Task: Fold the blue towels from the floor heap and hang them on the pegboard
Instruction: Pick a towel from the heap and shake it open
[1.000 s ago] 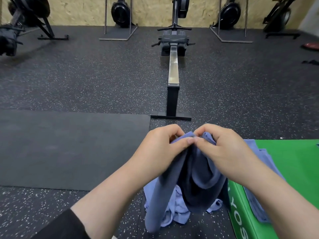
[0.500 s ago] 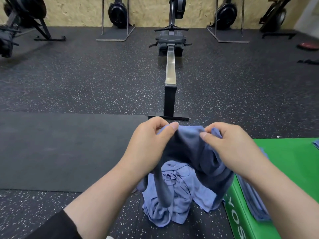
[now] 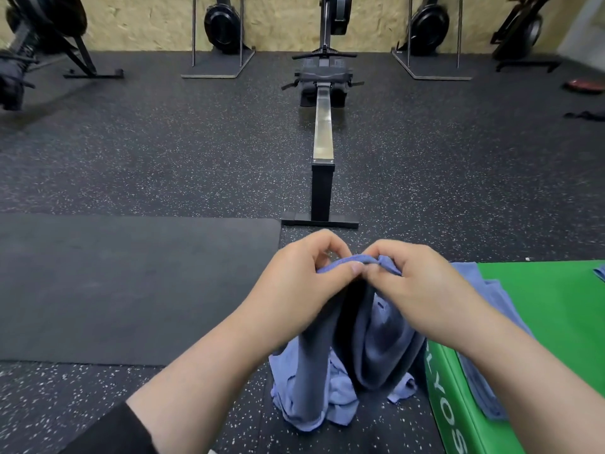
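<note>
Fingers of left hand (image 3: 304,283) and right hand (image 3: 422,290) pinch towel (image 3: 376,339) top edge together; match corners squarely, keep hem taut above floor heap (image 3: 337,398).

The left hand (image 3: 301,283) and right hand (image 3: 422,290), apart half a second ago, are brought back together, thumbs touching. The blue towel (image 3: 370,339), briefly spread between them, is gathered again into hanging folds.

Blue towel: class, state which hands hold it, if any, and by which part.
Both hands hold the blue towel: left hand and right hand pinch its bunched top edge close together, and the rest hangs down.
</note>
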Demonstrator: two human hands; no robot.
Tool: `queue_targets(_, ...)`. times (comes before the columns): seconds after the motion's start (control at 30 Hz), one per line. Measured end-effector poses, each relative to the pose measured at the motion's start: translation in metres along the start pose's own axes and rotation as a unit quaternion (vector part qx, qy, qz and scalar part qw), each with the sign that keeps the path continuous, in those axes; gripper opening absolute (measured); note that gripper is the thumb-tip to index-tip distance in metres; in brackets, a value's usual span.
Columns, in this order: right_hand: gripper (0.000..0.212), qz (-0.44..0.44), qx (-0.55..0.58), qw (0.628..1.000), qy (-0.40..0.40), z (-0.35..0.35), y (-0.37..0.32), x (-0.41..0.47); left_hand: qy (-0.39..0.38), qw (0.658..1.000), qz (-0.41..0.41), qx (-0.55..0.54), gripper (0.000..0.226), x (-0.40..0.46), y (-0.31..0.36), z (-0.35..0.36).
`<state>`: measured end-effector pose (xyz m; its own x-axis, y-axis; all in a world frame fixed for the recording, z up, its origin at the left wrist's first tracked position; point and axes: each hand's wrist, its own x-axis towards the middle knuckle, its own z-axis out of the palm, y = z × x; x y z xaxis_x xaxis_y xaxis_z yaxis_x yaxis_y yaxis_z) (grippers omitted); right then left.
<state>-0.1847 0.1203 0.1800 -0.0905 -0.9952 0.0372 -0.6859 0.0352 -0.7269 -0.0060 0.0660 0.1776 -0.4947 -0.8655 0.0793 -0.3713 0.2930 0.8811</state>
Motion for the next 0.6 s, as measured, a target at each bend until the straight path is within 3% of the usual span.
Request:
queue_targets(0.13,0.019,0.039,0.029,0.993,0.106,-0.009,0.003,0.002,0.003,0.998,-0.035,0.042,0.019,0.003,-0.008,-0.004)
queue_targets(0.23,0.021,0.058,0.038,0.989,0.133,-0.015,0.009,0.003,0.028,0.998,-0.033,0.049,0.023,0.002,-0.010,-0.006)
queue_targets(0.4,0.028,0.096,-0.021,0.993,0.064,-0.011,0.014,0.003,0.053,0.998,0.002,0.019,0.017,-0.002,-0.003,-0.007)
queue_targets(0.5,0.013,0.062,-0.031,0.998,0.003,-0.009,0.010,0.001,0.038,0.999,0.006,0.010,0.013,-0.002,0.000,-0.006)
queue_targets(0.6,0.033,0.006,-0.005,1.000,-0.030,-0.006,0.005,0.000,0.014,1.000,0.006,0.013,0.012,-0.001,-0.002,-0.004)
